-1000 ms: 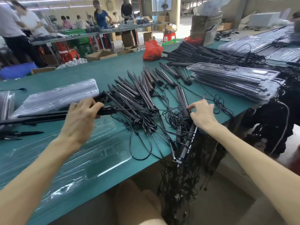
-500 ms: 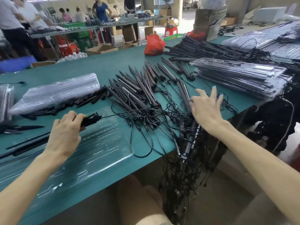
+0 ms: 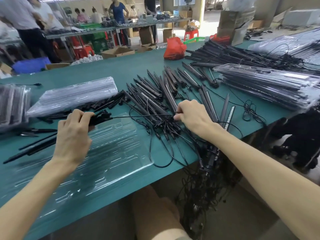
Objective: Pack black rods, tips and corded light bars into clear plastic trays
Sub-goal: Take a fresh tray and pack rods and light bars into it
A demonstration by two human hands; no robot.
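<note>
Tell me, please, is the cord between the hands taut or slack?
Taut: the cord runs straight from the black end gripped by the left hand to the pinching right hand.

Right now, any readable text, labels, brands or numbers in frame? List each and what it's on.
No text can be read in this view.
On the cardboard boxes at the back, any print is too blurred to read.
On the clear plastic tray and the stack of packed trays, no label shows.
On the red bag, no print shows.
</note>
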